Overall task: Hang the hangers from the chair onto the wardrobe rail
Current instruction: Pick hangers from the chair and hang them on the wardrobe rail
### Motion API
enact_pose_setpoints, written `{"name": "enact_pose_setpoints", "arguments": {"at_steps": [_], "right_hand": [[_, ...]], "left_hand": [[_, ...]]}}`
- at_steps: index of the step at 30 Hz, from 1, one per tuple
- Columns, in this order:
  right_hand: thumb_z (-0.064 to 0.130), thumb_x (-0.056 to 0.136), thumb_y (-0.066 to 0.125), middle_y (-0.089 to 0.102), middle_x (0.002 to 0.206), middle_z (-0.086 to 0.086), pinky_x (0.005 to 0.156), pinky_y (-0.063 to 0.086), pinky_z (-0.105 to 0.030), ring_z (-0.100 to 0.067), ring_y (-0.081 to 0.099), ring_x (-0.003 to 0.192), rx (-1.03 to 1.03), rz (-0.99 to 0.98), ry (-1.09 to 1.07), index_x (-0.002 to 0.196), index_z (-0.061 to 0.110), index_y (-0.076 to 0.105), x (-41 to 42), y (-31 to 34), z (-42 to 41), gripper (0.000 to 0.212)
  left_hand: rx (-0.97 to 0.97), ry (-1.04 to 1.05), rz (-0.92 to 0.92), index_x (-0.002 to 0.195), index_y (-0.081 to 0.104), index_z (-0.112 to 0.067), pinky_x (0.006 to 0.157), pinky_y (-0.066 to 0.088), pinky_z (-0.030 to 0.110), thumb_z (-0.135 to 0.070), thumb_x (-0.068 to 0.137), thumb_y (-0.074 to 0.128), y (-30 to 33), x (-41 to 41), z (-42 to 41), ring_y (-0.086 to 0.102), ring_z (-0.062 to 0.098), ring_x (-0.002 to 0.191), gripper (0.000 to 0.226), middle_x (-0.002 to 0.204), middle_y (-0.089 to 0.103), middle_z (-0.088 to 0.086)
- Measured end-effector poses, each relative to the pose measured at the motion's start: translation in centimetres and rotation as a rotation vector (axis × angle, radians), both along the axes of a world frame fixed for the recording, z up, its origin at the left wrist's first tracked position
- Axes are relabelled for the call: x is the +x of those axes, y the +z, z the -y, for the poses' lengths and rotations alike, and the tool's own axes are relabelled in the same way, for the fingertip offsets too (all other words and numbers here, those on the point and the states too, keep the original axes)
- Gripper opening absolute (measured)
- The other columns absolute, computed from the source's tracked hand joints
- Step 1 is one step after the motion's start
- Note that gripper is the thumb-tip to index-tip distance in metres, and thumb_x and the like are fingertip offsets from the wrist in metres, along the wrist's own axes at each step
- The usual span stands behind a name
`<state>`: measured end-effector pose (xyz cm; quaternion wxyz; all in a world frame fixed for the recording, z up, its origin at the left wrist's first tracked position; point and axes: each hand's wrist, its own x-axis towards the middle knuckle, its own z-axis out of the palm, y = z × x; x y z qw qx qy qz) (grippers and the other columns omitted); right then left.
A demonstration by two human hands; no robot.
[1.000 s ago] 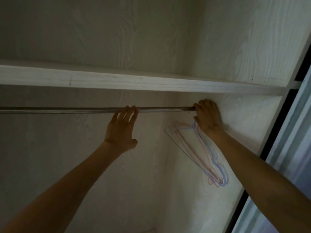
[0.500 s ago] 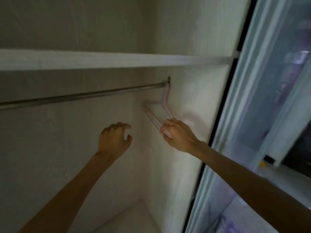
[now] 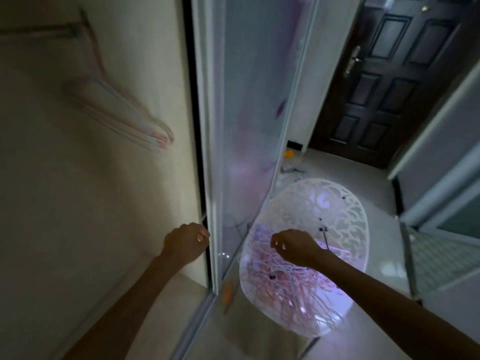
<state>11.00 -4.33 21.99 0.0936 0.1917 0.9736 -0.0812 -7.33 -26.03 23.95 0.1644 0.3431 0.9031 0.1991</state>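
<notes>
A white openwork chair (image 3: 348,211) stands on the floor right of the wardrobe, its seat heaped with several pink and white wire hangers (image 3: 288,279). My right hand (image 3: 296,246) hovers just above that heap with fingers loosely curled, holding nothing. My left hand (image 3: 185,242) hangs at the wardrobe's front edge, loosely curled and empty. At the top left, the rail (image 3: 39,32) ends at the side wall, and a few pastel hangers (image 3: 122,113) hang from it, blurred.
The sliding wardrobe door (image 3: 244,126) with its white frame stands between my hands. A dark panelled door (image 3: 384,79) is at the back right. A small orange object (image 3: 288,153) and some clutter lie on the pale floor behind the chair.
My view has swung right and down from the rail to the chair. My right hand let go of the hung hangers and dropped over the chair's heap. My left hand lowered too.
</notes>
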Motion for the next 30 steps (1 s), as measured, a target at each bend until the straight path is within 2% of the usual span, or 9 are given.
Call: {"name": "enact_pose_setpoints", "arguments": {"at_steps": [5, 10, 14, 21, 25, 27, 28, 29, 30], "right_hand": [[0.029, 0.093, 0.046, 0.063, 0.121, -0.003, 0.09, 0.045, -0.03, -0.023, 0.056, 0.116, -0.07, 0.212, -0.221, 0.11, 0.028, 0.063, 8.7, -4.2, -6.5, 0.024], [0.028, 0.093, 0.047, 0.061, 0.122, -0.002, 0.09, 0.044, -0.028, -0.023, 0.058, 0.112, -0.164, 0.316, -0.326, 0.109, 0.029, 0.063, 14.2, -8.2, -12.9, 0.023], [0.027, 0.091, 0.048, 0.06, 0.122, -0.006, 0.09, 0.044, -0.029, -0.025, 0.057, 0.112, -0.211, 0.292, -0.41, 0.106, 0.028, 0.065, 15.5, -12.1, -16.3, 0.022], [0.027, 0.093, 0.043, 0.06, 0.123, -0.003, 0.092, 0.043, -0.031, -0.025, 0.056, 0.114, -0.279, 0.312, -0.535, 0.111, 0.028, 0.062, 14.9, -19.6, -20.2, 0.026], [0.026, 0.093, 0.044, 0.065, 0.117, -0.005, 0.083, 0.044, -0.029, -0.024, 0.059, 0.103, -0.435, 0.293, -0.62, 0.103, 0.023, 0.063, 13.7, -24.3, -21.5, 0.021], [0.025, 0.094, 0.045, 0.067, 0.113, -0.008, 0.08, 0.044, -0.027, -0.024, 0.061, 0.098, -0.52, 0.298, -0.642, 0.101, 0.016, 0.064, 13.2, -26.7, -21.7, 0.022], [0.026, 0.094, 0.046, 0.066, 0.115, -0.01, 0.084, 0.045, -0.028, -0.025, 0.061, 0.103, -0.57, 0.306, -0.653, 0.107, 0.013, 0.063, 13.0, -28.1, -21.4, 0.025], [0.028, 0.095, 0.047, 0.063, 0.12, -0.011, 0.089, 0.045, -0.03, -0.026, 0.059, 0.109, -0.613, 0.315, -0.664, 0.115, 0.012, 0.06, 12.8, -29.2, -20.9, 0.029], [0.03, 0.095, 0.048, 0.059, 0.125, -0.011, 0.093, 0.043, -0.031, -0.027, 0.056, 0.115, -0.631, 0.31, -0.677, 0.123, 0.011, 0.054, 12.7, -30.3, -20.3, 0.034]], "left_hand": [[-0.148, -0.156, 0.169, 0.11, 0.064, -0.031, 0.097, 0.042, 0.023, -0.034, 0.089, 0.055, -4.3, 3.6, -6.1, 0.057, 0.014, 0.114, 0.024, 0.123, 0.061, -0.009], [-0.246, -0.136, 0.313, 0.112, 0.065, -0.028, 0.099, 0.039, 0.021, -0.032, 0.09, 0.054, -9.9, 7.7, -12.3, 0.054, 0.011, 0.118, 0.025, 0.128, 0.057, -0.008], [-0.217, -0.026, 0.415, 0.109, 0.067, -0.024, 0.094, 0.041, 0.022, -0.026, 0.088, 0.058, -15.0, 10.1, -16.1, 0.06, 0.013, 0.112, 0.024, 0.121, 0.065, -0.005], [-0.221, 0.065, 0.523, 0.119, 0.062, -0.014, 0.1, 0.039, 0.028, -0.019, 0.09, 0.057, -24.7, 10.7, -21.6, 0.055, 0.02, 0.12, 0.031, 0.131, 0.058, 0.006], [-0.159, 0.187, 0.614, 0.116, 0.063, -0.004, 0.097, 0.043, 0.036, -0.009, 0.089, 0.057, -29.4, 10.4, -23.7, 0.058, 0.031, 0.115, 0.028, 0.124, 0.062, 0.014], [-0.127, 0.256, 0.651, 0.119, 0.06, -0.003, 0.093, 0.045, 0.034, -0.007, 0.088, 0.059, -31.7, 10.4, -24.4, 0.062, 0.019, 0.107, 0.031, 0.115, 0.064, 0.011], [-0.119, 0.193, 0.711, 0.119, 0.061, -0.01, 0.088, 0.048, 0.029, -0.014, 0.085, 0.065, -33.0, 10.0, -24.3, 0.063, 0.002, 0.095, 0.035, 0.105, 0.065, 0.0], [-0.069, -0.005, 0.699, 0.118, 0.063, -0.019, 0.083, 0.048, 0.02, -0.025, 0.079, 0.072, -35.1, 9.4, -24.1, 0.061, -0.011, 0.085, 0.041, 0.098, 0.066, -0.008], [0.124, -0.09, 0.67, 0.12, 0.063, -0.023, 0.084, 0.049, 0.016, -0.035, 0.078, 0.072, -37.7, 8.6, -24.3, 0.063, -0.008, 0.088, 0.044, 0.098, 0.069, -0.005]]}}
